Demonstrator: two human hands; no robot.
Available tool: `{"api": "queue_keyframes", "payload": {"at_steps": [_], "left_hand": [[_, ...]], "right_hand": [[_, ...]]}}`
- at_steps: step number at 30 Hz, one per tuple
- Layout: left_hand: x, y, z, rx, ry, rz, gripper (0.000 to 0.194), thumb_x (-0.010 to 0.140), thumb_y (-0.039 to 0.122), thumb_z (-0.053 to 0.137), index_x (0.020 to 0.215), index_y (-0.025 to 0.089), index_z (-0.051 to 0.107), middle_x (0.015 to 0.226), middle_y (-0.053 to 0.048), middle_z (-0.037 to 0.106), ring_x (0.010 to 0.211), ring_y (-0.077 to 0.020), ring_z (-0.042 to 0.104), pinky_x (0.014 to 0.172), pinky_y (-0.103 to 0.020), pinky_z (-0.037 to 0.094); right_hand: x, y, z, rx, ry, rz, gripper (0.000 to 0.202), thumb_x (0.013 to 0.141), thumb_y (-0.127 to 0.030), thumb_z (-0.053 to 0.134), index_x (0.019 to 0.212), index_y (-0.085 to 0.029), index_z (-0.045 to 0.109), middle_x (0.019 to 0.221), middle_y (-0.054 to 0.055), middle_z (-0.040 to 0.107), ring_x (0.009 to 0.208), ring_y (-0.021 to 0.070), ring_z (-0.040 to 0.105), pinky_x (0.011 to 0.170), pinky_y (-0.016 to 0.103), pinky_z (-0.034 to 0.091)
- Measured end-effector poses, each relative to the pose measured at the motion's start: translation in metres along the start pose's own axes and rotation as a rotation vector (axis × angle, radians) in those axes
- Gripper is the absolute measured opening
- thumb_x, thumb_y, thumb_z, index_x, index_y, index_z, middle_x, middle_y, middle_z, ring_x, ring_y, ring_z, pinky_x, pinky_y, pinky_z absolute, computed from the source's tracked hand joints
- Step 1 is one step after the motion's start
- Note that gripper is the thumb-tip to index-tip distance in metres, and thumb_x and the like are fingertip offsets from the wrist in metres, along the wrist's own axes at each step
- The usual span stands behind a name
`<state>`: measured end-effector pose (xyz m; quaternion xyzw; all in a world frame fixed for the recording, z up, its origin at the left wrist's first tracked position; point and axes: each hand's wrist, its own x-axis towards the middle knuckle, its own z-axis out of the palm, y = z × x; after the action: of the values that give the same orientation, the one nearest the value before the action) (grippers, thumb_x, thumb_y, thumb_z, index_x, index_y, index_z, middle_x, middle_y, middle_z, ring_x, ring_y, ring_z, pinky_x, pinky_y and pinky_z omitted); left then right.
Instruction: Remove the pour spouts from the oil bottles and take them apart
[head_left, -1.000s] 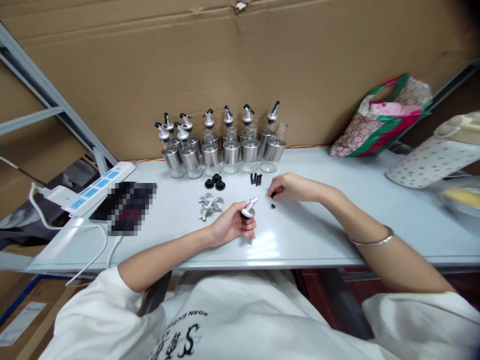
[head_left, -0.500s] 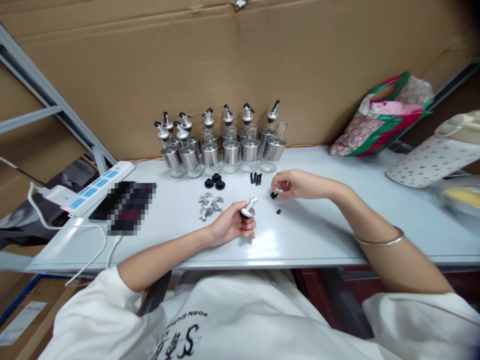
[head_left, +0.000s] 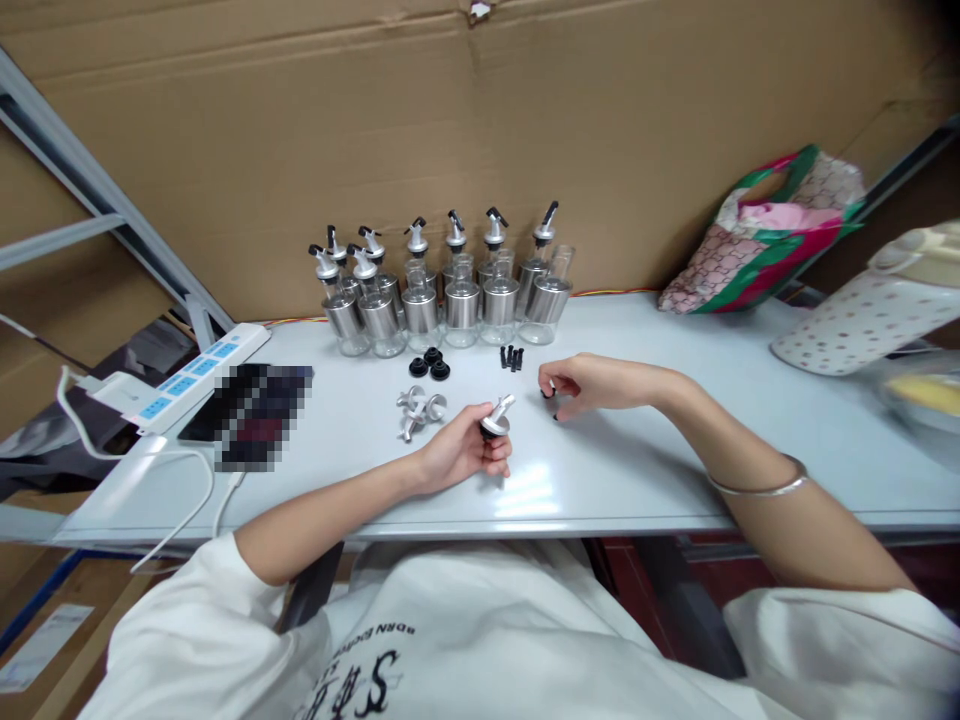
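Note:
My left hand (head_left: 466, 447) is closed around a silver pour spout (head_left: 496, 417) with a black stopper base, its nozzle pointing up and right. Over the table to the right, my right hand (head_left: 574, 385) reaches down with thumb and index finger apart. Small black plastic pieces (head_left: 549, 393) lie at those fingertips, partly covered by them. Several slim black pieces (head_left: 512, 357) stand in a cluster just beyond. Left of them are three black ribbed stoppers (head_left: 430, 364), and nearer me a group of loose silver spouts (head_left: 420, 411).
Glass bottles with steel bands (head_left: 461, 305) stand in two rows at the back, some topped with spouts. On the left lie a power strip (head_left: 196, 378), cables and a pixelated dark device (head_left: 251, 415). A patterned bag (head_left: 757, 240) and a dotted jug (head_left: 862, 305) are on the right.
My right hand has shifted slightly toward me, its thumb now beside the nearer small black piece. My left hand has kept still with the spout.

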<state>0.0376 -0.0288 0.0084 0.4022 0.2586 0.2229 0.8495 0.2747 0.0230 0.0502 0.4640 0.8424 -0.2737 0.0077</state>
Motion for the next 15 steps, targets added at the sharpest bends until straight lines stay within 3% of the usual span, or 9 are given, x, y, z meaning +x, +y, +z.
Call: {"api": "queue_keyframes", "payload": {"at_steps": [6,15], "left_hand": [[0.000,0.000,0.000,-0.003,-0.003,0.002,0.034,0.090,0.041,0.030,0.067,0.018,0.040,0.059,0.004,0.040,0.047,-0.0093,0.039,0.067,-0.029,0.043],[0.000,0.000,-0.001,-0.001,-0.006,0.001,0.033,0.089,0.042,0.031,0.067,0.018,0.039,0.059,0.004,0.040,0.047,-0.0092,0.039,0.067,-0.028,0.043]], "right_hand": [[0.001,0.004,0.000,0.003,0.044,0.027,0.035,0.063,-0.037,0.063,0.091,-0.020,0.050,0.069,-0.003,0.045,0.061,0.0135,0.043,0.058,0.026,0.035],[0.007,0.016,0.000,0.018,0.174,-0.051,0.043,0.065,-0.040,0.062,0.100,-0.016,0.062,0.088,0.007,0.062,0.077,0.0199,0.055,0.071,0.031,0.044]]}}
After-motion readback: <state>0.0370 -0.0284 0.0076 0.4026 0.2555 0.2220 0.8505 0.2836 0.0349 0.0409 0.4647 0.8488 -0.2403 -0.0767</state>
